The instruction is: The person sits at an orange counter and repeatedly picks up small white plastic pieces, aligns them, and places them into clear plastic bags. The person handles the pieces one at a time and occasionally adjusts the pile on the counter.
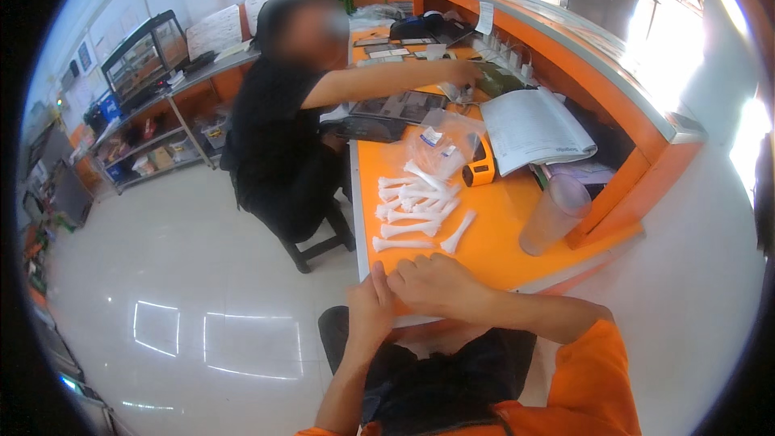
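Note:
My left hand (370,304) and my right hand (433,284) meet at the near end of the orange table (500,269). Both have their fingers curled closed and press against each other. Whatever is between them, if anything, is hidden by the fingers. Just beyond lies a pile of white bundles (413,204), narrow in the middle and flared at the ends. One white bundle (404,244) lies closest to my hands, and another bundle (458,231) rests slightly apart to the right. A clear plastic bag (440,148) with small labels sits behind the pile.
A yellow-and-black device (479,163), an open notebook (537,129) and a frosted plastic cup (555,214) stand on the right side. At the left table edge a person in black (278,113) sits on a stool (319,242), one arm stretched across the table over a laptop (400,106).

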The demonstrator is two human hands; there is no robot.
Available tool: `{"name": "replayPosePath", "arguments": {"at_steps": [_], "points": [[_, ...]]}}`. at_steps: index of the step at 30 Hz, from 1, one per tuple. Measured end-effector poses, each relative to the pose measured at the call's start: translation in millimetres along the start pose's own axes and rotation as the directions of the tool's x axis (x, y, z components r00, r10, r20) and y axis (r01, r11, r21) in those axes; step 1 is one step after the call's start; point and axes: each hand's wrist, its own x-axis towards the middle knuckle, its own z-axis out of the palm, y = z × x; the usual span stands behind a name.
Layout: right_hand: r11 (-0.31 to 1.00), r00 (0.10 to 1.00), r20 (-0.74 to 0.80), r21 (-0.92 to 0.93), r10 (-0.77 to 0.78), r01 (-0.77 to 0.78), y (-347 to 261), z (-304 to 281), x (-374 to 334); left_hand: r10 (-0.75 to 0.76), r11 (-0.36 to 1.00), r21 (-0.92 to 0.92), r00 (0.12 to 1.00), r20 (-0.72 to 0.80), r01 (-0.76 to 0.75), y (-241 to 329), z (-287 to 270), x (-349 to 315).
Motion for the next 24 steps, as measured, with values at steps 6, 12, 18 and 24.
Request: {"name": "replayPosePath", "arguments": {"at_steps": [6, 12, 18, 24], "points": [[0.999, 0.995, -0.093, -0.038, -0.024, 0.021, 2, 4, -9, 0.002, 0.999, 0.036, 0.999, 0.039, -0.004, 8, -2, -1], [0.997, 0.966, -0.245, -0.029, -0.079, 0.075, 17, 32, -12, -0.058, 0.996, 0.074, 0.998, 0.036, 0.056, 13, 2, 1], [0.987, 0.906, -0.411, 0.07, -0.102, 0.143, 26, 55, -6, -0.103, 0.994, 0.045, 0.994, 0.04, 0.101, 10, 2, 4], [0.987, 0.879, -0.468, 0.077, -0.089, 0.141, 29, 62, -10, -0.462, 0.802, -0.29, 0.85, 0.255, 0.523, 24, -14, 12]]}}
